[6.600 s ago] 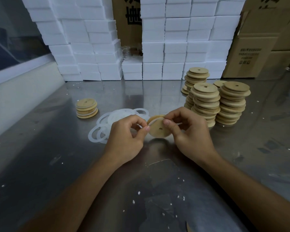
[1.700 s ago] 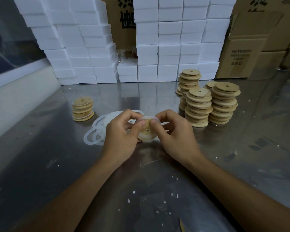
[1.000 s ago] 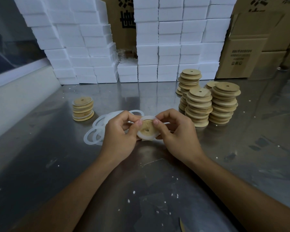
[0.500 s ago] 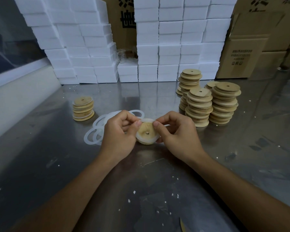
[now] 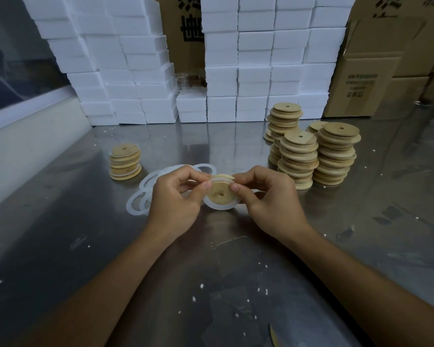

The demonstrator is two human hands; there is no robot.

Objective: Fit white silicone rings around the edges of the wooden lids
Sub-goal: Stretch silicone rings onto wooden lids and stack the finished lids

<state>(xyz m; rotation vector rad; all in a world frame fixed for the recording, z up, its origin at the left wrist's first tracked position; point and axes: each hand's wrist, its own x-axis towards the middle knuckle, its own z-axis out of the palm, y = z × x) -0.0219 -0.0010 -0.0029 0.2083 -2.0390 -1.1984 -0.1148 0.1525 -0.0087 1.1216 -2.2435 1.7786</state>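
Observation:
A round wooden lid [image 5: 221, 195] with a small centre hole is held on edge just above the steel table, its face turned toward me. A white silicone ring [image 5: 218, 207] wraps its lower rim. My left hand [image 5: 176, 199] pinches the lid's left edge with thumb and fingers. My right hand [image 5: 268, 199] pinches the right edge, thumb on the face. Loose white rings [image 5: 138, 205] lie in a pile behind my left hand.
A short stack of lids [image 5: 125, 162] stands at the left. Taller stacks of bare wooden lids [image 5: 298, 159] stand at the right. White foam boxes [image 5: 236, 71] and cardboard cartons [image 5: 361, 78] line the back. White crumbs dot the steel table [image 5: 211, 284].
The lid has tipped from edge-up to facing me, and the ring has spread further round its rim. Both hands stay in place, turning the lid slightly between the fingers.

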